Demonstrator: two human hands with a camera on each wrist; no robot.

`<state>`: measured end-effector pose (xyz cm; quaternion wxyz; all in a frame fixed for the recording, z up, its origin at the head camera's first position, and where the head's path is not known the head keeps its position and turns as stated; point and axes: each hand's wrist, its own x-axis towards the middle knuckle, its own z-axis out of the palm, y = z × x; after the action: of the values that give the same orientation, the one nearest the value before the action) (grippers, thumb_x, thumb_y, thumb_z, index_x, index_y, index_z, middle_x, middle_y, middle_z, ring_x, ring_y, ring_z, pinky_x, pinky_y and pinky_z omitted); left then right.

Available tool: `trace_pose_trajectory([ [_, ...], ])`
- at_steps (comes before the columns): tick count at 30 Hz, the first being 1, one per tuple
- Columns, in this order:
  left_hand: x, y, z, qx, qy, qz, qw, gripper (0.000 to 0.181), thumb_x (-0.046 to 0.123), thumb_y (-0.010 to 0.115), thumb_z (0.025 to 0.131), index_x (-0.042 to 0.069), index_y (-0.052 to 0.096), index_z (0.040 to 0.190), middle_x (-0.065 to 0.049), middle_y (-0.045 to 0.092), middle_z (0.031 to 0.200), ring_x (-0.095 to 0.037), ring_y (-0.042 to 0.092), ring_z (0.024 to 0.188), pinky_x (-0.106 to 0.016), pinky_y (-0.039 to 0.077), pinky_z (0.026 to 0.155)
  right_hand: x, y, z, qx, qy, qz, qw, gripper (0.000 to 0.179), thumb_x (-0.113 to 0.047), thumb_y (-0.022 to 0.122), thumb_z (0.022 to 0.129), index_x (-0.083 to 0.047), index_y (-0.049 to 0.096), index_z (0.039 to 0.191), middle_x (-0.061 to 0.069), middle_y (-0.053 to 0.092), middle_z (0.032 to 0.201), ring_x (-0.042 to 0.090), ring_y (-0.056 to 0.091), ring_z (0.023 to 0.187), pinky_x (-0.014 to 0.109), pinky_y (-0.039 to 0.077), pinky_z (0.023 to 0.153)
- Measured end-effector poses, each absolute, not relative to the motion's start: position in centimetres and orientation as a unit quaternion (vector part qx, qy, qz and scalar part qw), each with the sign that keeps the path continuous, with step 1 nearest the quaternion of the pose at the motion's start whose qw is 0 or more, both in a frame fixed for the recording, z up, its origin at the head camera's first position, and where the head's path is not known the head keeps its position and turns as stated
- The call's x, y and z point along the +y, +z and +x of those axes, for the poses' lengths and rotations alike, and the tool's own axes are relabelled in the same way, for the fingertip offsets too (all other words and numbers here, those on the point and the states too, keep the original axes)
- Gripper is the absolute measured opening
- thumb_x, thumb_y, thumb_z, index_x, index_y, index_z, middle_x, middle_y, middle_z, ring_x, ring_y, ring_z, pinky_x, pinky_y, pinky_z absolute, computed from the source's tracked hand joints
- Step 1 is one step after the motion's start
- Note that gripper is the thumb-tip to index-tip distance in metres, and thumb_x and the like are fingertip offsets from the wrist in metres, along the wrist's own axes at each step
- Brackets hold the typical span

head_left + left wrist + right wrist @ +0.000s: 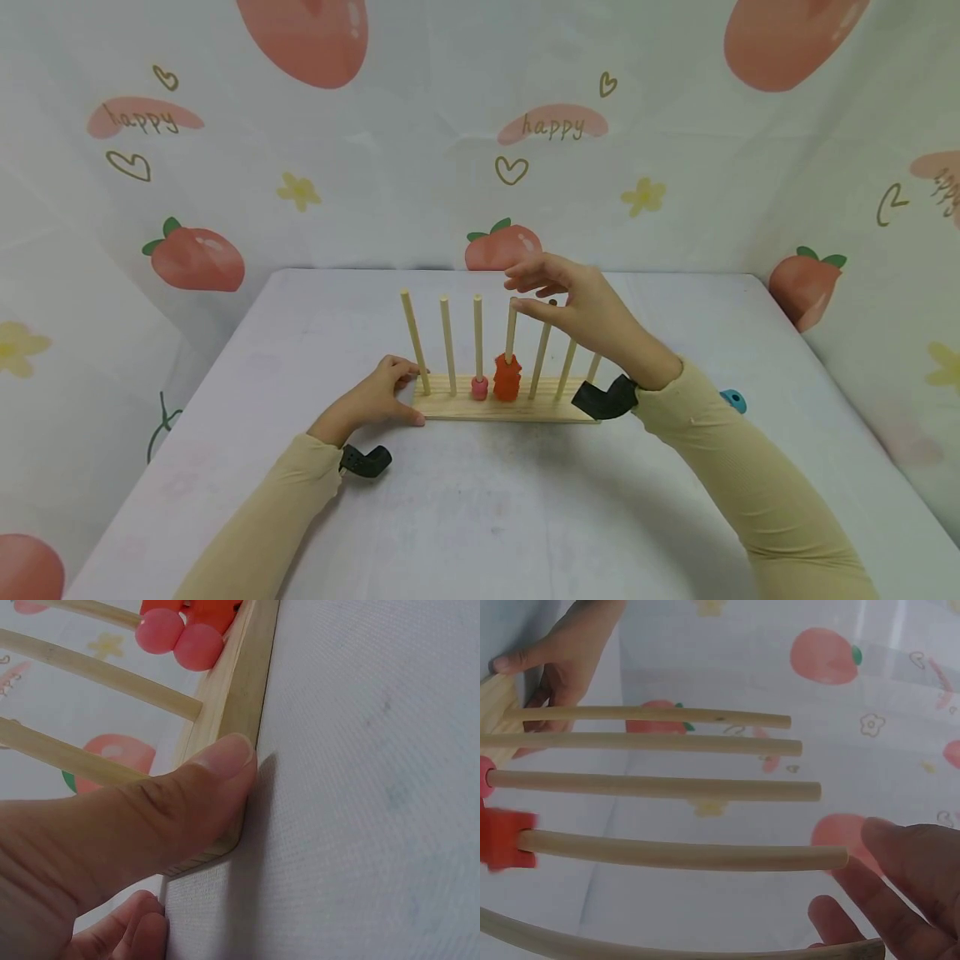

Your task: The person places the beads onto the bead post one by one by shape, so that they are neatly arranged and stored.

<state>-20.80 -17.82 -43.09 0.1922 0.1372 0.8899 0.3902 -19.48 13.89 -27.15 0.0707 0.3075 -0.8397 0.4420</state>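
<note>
- Left hand (382,396): thumb on the front edge of the wooden base (450,407), other fingers around its left end. Holding the base.
- Wooden base: flat on the tabletop (487,500), mid-span. Reads stiff, probably light enough to skid or tip if a peg gets side load. Best hold is an end, clear of the pegs. Pale, visible grain, rounded corner.
- Blue piece (735,401): on the tabletop, right of the base, partly behind the right sleeve. Likely light; grip by the sides, leave the hole clear. Rounded; full shape hidden.
- Pink piece (479,388): low on the third peg from the left. Smooth, so maybe slick; pinch the sides. Rounded lobes, glossy.
- Orange-red piece (507,377): fourth peg, down at the base. Looks rigid and light; notches should help grip. Take it by the flanks, lift straight along the peg. Toothed outline; can't tell if one part or a stack.
- Fourth peg (511,329): probably stiff, avoid levering. Pale, round, blunt end; one of seven in a row.
- Right hand (577,304): at that peg's tip, thumb and fingers apart, narrow gap, holding nothing.
</note>
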Motion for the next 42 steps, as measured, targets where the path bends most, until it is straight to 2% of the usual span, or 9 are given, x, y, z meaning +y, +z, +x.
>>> trace_pose_trajectory([
  [8, -17.8, -43.0, -20.7, 0.89, 0.391, 0.138, 0.189, 0.082, 0.019, 0.089, 0.069, -0.002, 0.046, 0.134, -0.021, 0.032, 0.134, -0.039, 0.04, 0.127, -0.051, 0.035, 0.109, 14.0, -27.1, -19.4, -0.841, 0.447, 0.299, 0.061, 0.031, -0.013, 0.072, 0.088, -0.009, 0.064, 0.118, 0.004, 0.069, 0.112, 0.018, 0.066, 0.101, 0.032, 0.053, 0.091],
  [15, -17.8, -42.9, -20.7, 0.892, 0.388, 0.136, 0.187, 0.081, 0.019, 0.089, 0.069, -0.002, 0.046, 0.134, -0.021, 0.033, 0.134, -0.039, 0.04, 0.127, -0.051, 0.036, 0.109, 14.0, -26.8, -19.2, -0.838, 0.453, 0.297, 0.064, 0.031, -0.012, 0.072, 0.088, -0.011, 0.064, 0.118, 0.003, 0.069, 0.113, 0.014, 0.066, 0.1, 0.028, 0.053, 0.09],
  [25, -17.8, -42.8, -20.7, 0.892, 0.388, 0.136, 0.19, 0.081, 0.02, 0.089, 0.068, -0.002, 0.046, 0.134, -0.021, 0.033, 0.134, -0.04, 0.04, 0.128, -0.052, 0.035, 0.109, 15.6, -26.4, -18.8, -0.815, 0.474, 0.312, 0.118, 0.028, -0.008, 0.07, 0.088, -0.008, 0.064, 0.115, 0.001, 0.068, 0.113, 0.005, 0.065, 0.1, 0.022, 0.053, 0.088],
  [29, -17.8, -42.9, -20.7, 0.892, 0.387, 0.136, 0.189, 0.081, 0.02, 0.089, 0.068, -0.001, 0.047, 0.134, -0.02, 0.034, 0.134, -0.039, 0.04, 0.128, -0.052, 0.035, 0.109, 16.7, -26.0, -18.4, -0.804, 0.484, 0.313, 0.146, 0.028, -0.003, 0.07, 0.087, -0.004, 0.064, 0.114, 0.004, 0.068, 0.112, 0.006, 0.066, 0.097, 0.021, 0.053, 0.088],
  [37, -17.7, -43.1, -20.8, 0.892, 0.389, 0.133, 0.188, 0.078, 0.019, 0.09, 0.067, 0.001, 0.05, 0.132, -0.019, 0.034, 0.133, -0.038, 0.041, 0.127, -0.05, 0.035, 0.11, 18.9, -25.2, -17.2, -0.782, 0.511, 0.304, 0.189, 0.029, 0.004, 0.067, 0.086, 0.004, 0.062, 0.115, -0.007, 0.069, 0.109, 0.006, 0.066, 0.098, 0.018, 0.052, 0.089],
  [42, -17.7, -43.1, -20.8, 0.893, 0.387, 0.133, 0.188, 0.079, 0.02, 0.09, 0.068, 0.001, 0.049, 0.133, -0.02, 0.034, 0.133, -0.038, 0.041, 0.127, -0.051, 0.035, 0.109, 20.3, -25.2, -16.4, -0.775, 0.528, 0.281, 0.203, 0.028, 0.005, 0.067, 0.086, 0.003, 0.062, 0.114, -0.006, 0.069, 0.108, 0.008, 0.066, 0.099, 0.015, 0.05, 0.09],
])
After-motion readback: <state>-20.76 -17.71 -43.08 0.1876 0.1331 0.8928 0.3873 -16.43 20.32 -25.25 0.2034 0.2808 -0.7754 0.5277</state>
